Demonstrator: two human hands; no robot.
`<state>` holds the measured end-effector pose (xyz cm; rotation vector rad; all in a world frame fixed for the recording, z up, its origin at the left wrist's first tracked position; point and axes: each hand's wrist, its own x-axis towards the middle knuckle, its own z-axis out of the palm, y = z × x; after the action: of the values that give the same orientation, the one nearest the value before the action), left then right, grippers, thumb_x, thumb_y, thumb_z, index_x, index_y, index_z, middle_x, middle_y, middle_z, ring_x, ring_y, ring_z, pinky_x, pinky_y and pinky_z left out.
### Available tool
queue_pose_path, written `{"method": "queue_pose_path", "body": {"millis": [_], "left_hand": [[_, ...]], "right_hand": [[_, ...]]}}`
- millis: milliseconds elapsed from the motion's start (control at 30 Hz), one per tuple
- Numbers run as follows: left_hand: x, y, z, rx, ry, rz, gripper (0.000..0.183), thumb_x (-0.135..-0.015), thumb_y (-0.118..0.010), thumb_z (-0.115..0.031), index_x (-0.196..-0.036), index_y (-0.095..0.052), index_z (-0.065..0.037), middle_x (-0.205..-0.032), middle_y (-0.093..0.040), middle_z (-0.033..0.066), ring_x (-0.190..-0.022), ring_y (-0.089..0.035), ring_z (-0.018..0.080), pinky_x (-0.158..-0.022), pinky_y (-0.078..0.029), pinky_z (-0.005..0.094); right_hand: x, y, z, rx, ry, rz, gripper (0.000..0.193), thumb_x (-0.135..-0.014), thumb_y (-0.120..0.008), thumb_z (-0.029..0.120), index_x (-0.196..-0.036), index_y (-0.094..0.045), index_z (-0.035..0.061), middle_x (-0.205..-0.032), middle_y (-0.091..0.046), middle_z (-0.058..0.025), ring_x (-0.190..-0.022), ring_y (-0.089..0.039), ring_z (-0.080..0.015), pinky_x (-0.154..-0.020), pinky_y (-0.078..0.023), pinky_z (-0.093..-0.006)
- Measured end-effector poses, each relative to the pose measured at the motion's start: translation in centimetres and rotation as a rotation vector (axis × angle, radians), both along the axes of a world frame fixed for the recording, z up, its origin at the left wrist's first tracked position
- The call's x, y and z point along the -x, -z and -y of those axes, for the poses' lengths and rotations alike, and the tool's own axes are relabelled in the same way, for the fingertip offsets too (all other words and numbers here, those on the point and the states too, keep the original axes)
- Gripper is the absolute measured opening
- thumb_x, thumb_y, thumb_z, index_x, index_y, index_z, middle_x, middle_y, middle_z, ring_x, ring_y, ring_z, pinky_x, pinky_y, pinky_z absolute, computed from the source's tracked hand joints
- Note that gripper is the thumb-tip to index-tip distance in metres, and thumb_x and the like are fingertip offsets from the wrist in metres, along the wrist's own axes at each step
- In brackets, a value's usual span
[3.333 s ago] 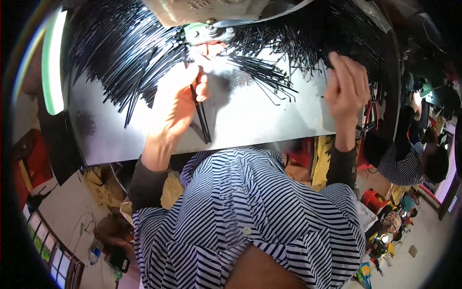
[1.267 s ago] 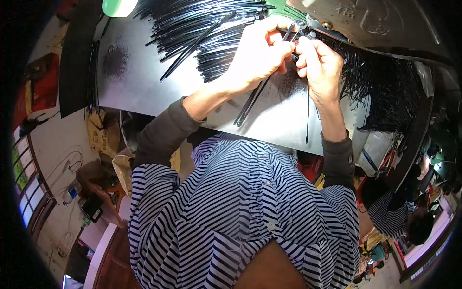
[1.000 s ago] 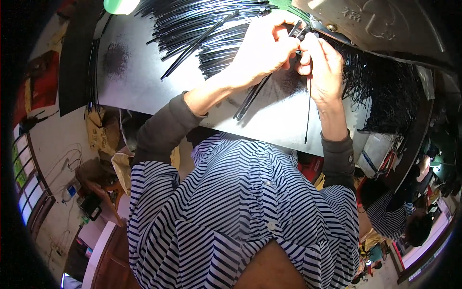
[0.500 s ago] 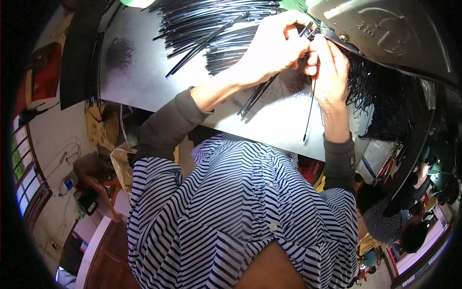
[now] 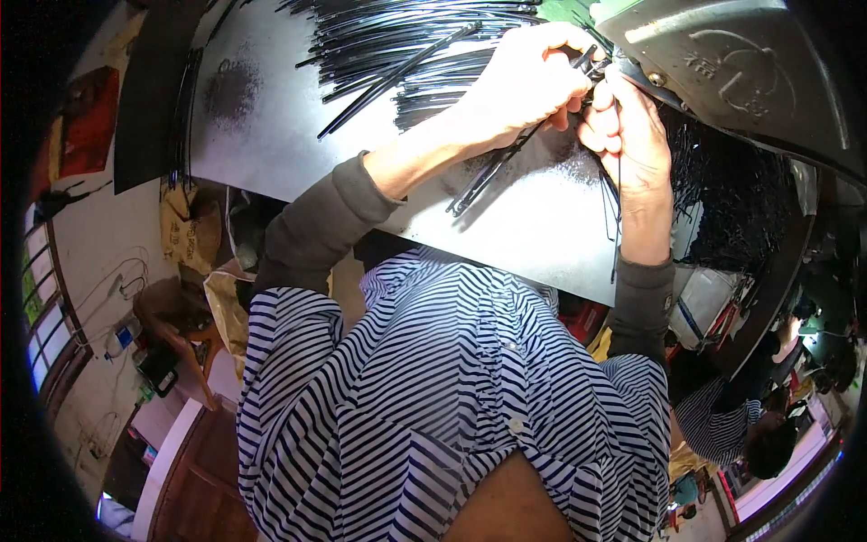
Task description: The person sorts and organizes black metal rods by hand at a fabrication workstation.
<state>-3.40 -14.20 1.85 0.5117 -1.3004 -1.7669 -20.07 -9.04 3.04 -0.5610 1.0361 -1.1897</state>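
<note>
My left hand (image 5: 528, 86) is closed around a small bunch of thin black strips (image 5: 497, 163) that slant down and left over the grey metal table (image 5: 533, 226). My right hand (image 5: 623, 135) pinches a single black strip (image 5: 617, 226) that hangs down past my wrist. The two hands meet close to the edge of a dark metal machine housing (image 5: 731, 72) at the upper right. A large fan of loose black strips (image 5: 397, 45) lies on the table above and left of my left hand.
Another heap of black strips (image 5: 731, 208) lies at the table's right, under the housing. My striped shirt (image 5: 452, 397) fills the lower middle. Another person in a striped top (image 5: 722, 425) sits at the lower right. Bags and clutter (image 5: 190, 235) lie on the floor at the left.
Earlier my hands were apart, the left holding a bunch, the right over the right heap. They have come together at the housing edge and stayed there, with the view drifting slightly.
</note>
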Motion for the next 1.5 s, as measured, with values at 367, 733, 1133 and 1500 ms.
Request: {"method": "queue_pose_path", "body": {"millis": [367,733,1133,1500], "left_hand": [[0.1,-0.1,-0.1,-0.072,-0.019,0.044,0.01,-0.086,-0.057,-0.008,-0.09,-0.06,0.001,-0.068,-0.061,0.0053,-0.049,-0.057,0.0094,-0.045,-0.048,0.021],[0.6,0.5,-0.3,-0.126,-0.034,-0.077,0.011,-0.081,-0.063,-0.007,-0.087,-0.059,0.0,-0.07,-0.061,0.0051,-0.057,-0.057,0.0088,-0.051,-0.048,0.021],[2.2,1.3,-0.7,-0.215,-0.062,-0.165,0.018,-0.078,-0.066,0.005,-0.076,-0.051,-0.004,-0.068,-0.055,0.0008,-0.057,-0.054,0.0078,-0.05,-0.044,0.0222],[2.6,0.2,0.4,-0.193,-0.12,-0.067,0.01,-0.085,-0.062,0.002,-0.095,-0.061,0.001,-0.081,-0.064,0.0084,-0.07,-0.061,0.0146,-0.063,-0.052,0.0258]], "right_hand": [[0.3,-0.4,0.5,-0.114,-0.038,0.075,0.031,-0.097,-0.055,0.027,-0.073,-0.054,0.0072,-0.053,-0.042,0.0023,-0.04,-0.034,-0.0066,-0.044,-0.034,-0.0245],[-1.5,-0.9,-1.7,-0.117,0.014,-0.378,0.045,-0.098,-0.051,0.041,-0.079,-0.06,0.0013,-0.057,-0.05,-0.0014,-0.043,-0.048,-0.0101,-0.046,-0.045,-0.0238],[-3.2,-0.3,-4.9,-0.062,-0.054,-0.334,0.043,-0.101,-0.049,0.03,-0.073,-0.059,-0.0019,-0.053,-0.056,-0.0072,-0.042,-0.054,-0.0125,-0.041,-0.044,-0.0228],[-2.9,-1.0,-3.5,0.005,-0.031,-0.316,0.042,-0.101,-0.047,0.032,-0.077,-0.057,-0.001,-0.053,-0.052,-0.0051,-0.039,-0.052,-0.0136,-0.041,-0.047,-0.0241]]}}
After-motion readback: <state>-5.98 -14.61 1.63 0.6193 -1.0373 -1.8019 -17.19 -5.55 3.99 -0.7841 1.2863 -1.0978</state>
